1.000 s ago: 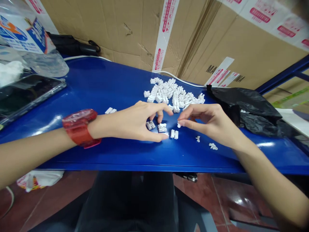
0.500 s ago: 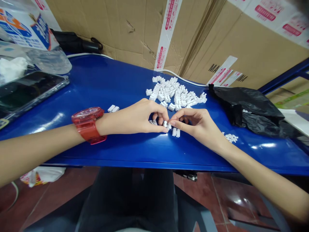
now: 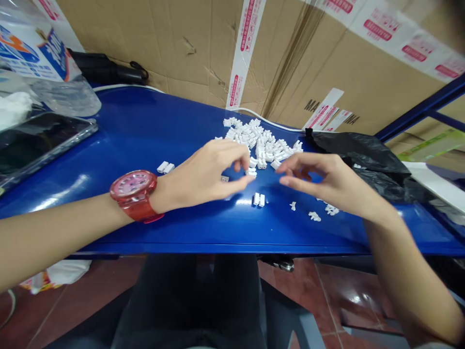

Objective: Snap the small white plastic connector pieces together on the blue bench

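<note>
My left hand [image 3: 205,174], with a red watch [image 3: 135,194] on the wrist, hovers just over the blue table [image 3: 138,131]. Its fingers curl loosely with thumb and fingertips apart, and I see nothing gripped. A small white plastic piece [image 3: 224,179] lies under it. My right hand [image 3: 323,182] floats to the right, fingers spread and empty. Between the hands lies a joined pair of white pieces [image 3: 258,199]. A pile of white plastic pieces [image 3: 263,140] sits just beyond both hands. Tiny white bits [image 3: 314,215] lie below my right hand.
Two more white pieces [image 3: 165,167] lie left of my left hand. A black plastic bag [image 3: 363,152] sits at the right, a phone [image 3: 36,143] and clear bags [image 3: 65,97] at the left. Taped cardboard boxes [image 3: 181,43] wall the table's far side.
Half a second ago both hands pinched a white piece together at the table's middle. They have now drawn apart and lifted slightly, and the fingers have loosened.
</note>
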{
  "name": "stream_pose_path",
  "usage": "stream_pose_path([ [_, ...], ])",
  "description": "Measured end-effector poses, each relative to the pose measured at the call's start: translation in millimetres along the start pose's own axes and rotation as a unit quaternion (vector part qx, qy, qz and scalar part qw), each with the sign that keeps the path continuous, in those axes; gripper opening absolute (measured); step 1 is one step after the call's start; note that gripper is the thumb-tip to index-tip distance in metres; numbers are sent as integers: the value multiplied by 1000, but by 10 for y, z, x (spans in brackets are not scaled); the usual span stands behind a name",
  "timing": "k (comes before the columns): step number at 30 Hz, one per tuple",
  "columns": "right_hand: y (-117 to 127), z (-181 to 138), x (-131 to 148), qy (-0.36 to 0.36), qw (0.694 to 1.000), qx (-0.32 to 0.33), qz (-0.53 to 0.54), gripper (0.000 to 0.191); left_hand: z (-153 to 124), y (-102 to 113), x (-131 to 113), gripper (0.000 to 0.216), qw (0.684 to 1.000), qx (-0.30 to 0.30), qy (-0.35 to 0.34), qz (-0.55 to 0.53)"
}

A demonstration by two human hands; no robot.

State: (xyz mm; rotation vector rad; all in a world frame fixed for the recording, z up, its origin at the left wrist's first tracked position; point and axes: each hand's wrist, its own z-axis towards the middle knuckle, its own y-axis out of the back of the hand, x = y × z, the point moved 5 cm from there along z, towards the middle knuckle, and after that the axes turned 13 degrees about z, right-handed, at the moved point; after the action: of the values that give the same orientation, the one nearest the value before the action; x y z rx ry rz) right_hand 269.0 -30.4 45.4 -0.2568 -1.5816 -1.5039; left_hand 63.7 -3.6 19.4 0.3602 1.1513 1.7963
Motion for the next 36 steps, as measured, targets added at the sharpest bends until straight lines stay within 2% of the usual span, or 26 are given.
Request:
stream_pose_path([
  [2,55,-175,-38,-27,997,63,-40,27,-16,-18,-126,20,996,42,-70,-25],
  [5,52,-382,-73,-38,993,84,-76,25,-49,-81,-243,21,986,97,-121,-61],
  [8,-35,-430,-43,-7,994,61,-87,16,-51,-106,-262,18,986,96,-114,-70],
  [12,-171,-319,9,25,996,37,-71,11,-31,-102,-205,22,991,83,-87,-51],
  [16,-264,-170,8,9,1000,18,-17,10,-25,-77,-118,29,997,58,-49,-8],
  [19,-311,-81,-8,-10,999,2,49,13,-36,-36,-104,22,998,38,-46,9],
  [23,-375,-14,9,-11,990,16,140,20,-57,-36,-120,27,993,78,-83,-36],
  [26,-420,-27,38,-16,986,36,165,21,-62,-54,-111,23,988,102,-100,-55],
  [36,-477,-26,50,-28,980,28,195,19,-53,-95,-81,13,988,106,-82,-81],
])
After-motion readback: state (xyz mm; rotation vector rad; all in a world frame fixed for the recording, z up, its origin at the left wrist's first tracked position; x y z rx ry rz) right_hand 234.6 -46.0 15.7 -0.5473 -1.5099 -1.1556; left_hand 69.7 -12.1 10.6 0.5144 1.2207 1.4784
